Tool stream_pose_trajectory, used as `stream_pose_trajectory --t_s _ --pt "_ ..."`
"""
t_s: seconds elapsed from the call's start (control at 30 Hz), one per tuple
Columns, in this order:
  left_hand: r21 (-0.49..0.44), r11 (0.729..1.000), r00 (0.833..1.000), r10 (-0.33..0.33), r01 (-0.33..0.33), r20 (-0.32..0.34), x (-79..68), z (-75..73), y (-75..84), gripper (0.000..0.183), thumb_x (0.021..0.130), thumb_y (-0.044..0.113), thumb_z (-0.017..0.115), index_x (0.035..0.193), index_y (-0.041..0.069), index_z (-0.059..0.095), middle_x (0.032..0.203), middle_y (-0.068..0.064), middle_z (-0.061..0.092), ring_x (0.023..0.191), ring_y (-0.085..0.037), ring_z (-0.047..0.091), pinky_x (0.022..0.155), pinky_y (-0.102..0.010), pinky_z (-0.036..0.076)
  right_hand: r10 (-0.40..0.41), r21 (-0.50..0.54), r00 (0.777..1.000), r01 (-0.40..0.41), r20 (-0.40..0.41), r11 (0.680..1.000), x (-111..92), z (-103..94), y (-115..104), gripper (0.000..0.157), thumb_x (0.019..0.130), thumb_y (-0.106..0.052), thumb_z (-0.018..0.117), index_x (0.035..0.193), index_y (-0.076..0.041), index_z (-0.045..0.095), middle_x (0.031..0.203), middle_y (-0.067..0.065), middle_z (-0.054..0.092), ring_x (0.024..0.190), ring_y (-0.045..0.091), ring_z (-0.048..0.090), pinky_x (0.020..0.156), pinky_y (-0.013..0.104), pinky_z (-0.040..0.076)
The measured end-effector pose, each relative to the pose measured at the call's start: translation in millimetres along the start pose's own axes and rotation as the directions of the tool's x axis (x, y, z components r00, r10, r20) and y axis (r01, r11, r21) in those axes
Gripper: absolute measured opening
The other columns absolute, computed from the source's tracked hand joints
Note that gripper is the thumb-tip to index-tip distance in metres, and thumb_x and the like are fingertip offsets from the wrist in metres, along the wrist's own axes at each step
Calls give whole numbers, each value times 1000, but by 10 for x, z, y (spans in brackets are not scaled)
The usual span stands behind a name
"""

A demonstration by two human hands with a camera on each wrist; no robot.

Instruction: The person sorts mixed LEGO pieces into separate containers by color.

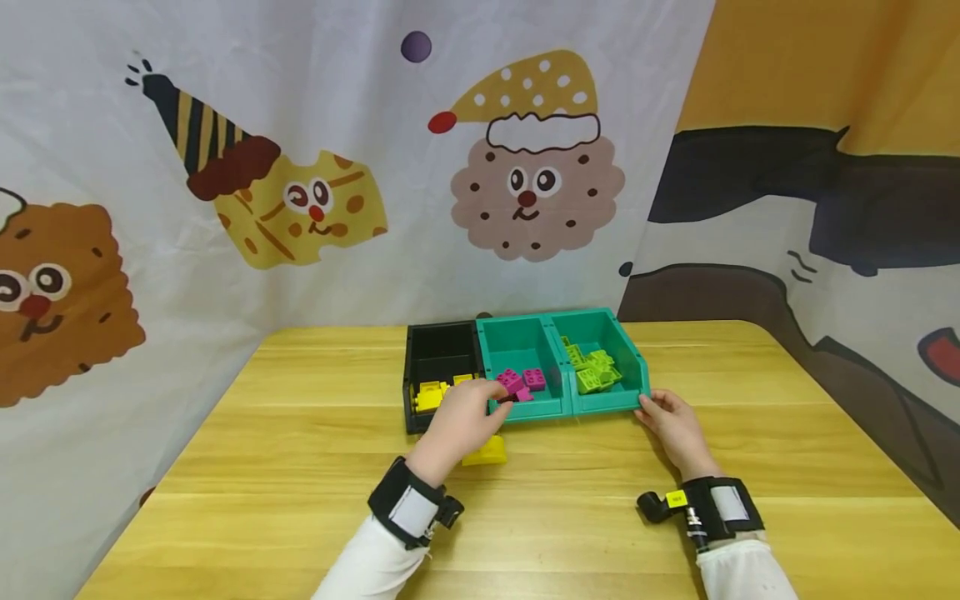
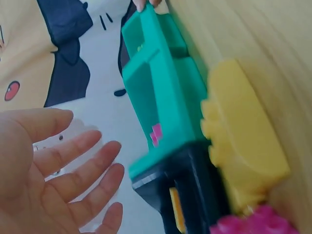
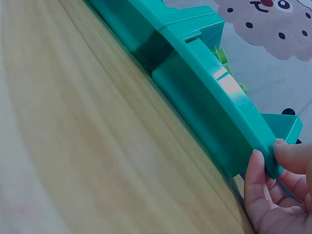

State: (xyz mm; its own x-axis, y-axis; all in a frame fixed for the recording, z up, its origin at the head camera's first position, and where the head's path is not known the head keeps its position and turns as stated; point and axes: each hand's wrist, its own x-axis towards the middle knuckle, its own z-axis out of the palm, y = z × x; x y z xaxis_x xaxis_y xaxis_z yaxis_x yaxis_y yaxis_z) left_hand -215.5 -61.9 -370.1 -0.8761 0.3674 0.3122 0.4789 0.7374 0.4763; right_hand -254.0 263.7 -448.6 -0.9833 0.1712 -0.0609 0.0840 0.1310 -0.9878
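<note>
My left hand (image 1: 465,423) hovers over the front of the bins, its fingers spread and holding nothing in the left wrist view. Below it on the table lies a yellow toy brick (image 1: 487,451), with a magenta brick (image 2: 258,224) beside it that the hand hides in the head view. With thumb and fingers, my right hand (image 1: 675,429) pinches the front right corner of the right teal bin (image 3: 204,114). That bin holds lime green bricks (image 1: 597,372). Magenta bricks (image 1: 512,382) lie in the middle teal bin (image 1: 517,333), and yellow bricks (image 1: 430,397) in the black bin (image 1: 442,340).
The three bins stand side by side near the back edge of the wooden table (image 1: 285,467). Behind it hangs a printed cloth (image 1: 360,83) with cartoon figures. Wrist cameras are strapped to both arms.
</note>
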Motion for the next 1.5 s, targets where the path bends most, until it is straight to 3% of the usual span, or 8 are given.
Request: stream_pose_trajectory --t_s 0.43,0.67,0.83,1.03,1.2,1.33,1.5 --pt "48 982 983 -178 181 -54 -259 -33 -223 43 83 19 73 121 5 59 112 -13 65 104 -30 61 90 -45 48 -7 29 1000 7 4 1000 2 -4 1 36 98 -16 49 122 10 41 92 -6 50 80 -4 54 76 11 49" --pt "156 951 961 -248 266 -122 -325 -49 -304 30 76 17 78 98 3 65 88 -12 63 79 -27 59 70 -39 50 -1 16 1000 1 -2 1000 6 7 2 38 98 -19 50 122 9 42 95 -3 49 81 -4 54 76 11 49" --pt "219 912 937 -329 347 -115 -374 -75 -294 29 75 20 78 93 1 66 84 -14 62 74 -26 56 63 -39 48 1 17 1000 -1 -2 1000 14 10 1 37 98 -18 49 122 8 41 95 -4 49 81 -4 54 76 11 49" --pt "262 893 931 -351 365 -99 -389 -63 -258 32 75 20 78 100 1 68 89 -18 63 75 -29 57 64 -41 49 -6 15 1000 6 0 1000 18 6 8 36 98 -18 49 121 9 41 94 -4 49 80 -4 54 76 11 49" --pt "310 868 921 -375 389 -107 -412 -45 -227 31 75 20 76 96 -2 67 90 -23 60 78 -32 58 63 -45 51 1 5 1000 -1 0 1000 18 1 27 37 98 -20 50 121 8 42 96 -2 48 81 -5 54 76 11 48" --pt "341 852 915 -399 397 -68 -431 -31 -206 33 75 24 77 93 -1 65 80 -18 60 71 -29 59 57 -43 50 -4 23 1000 4 4 1000 18 -6 26 36 98 -18 49 121 8 42 94 -4 49 80 -4 55 76 11 49" --pt "327 859 916 -399 393 -53 -431 2 -210 24 76 22 76 79 3 63 68 -10 58 61 -22 55 50 -39 46 -7 39 1000 6 10 999 9 -11 13 35 98 -17 49 120 8 41 92 -5 49 79 -3 55 76 12 49"
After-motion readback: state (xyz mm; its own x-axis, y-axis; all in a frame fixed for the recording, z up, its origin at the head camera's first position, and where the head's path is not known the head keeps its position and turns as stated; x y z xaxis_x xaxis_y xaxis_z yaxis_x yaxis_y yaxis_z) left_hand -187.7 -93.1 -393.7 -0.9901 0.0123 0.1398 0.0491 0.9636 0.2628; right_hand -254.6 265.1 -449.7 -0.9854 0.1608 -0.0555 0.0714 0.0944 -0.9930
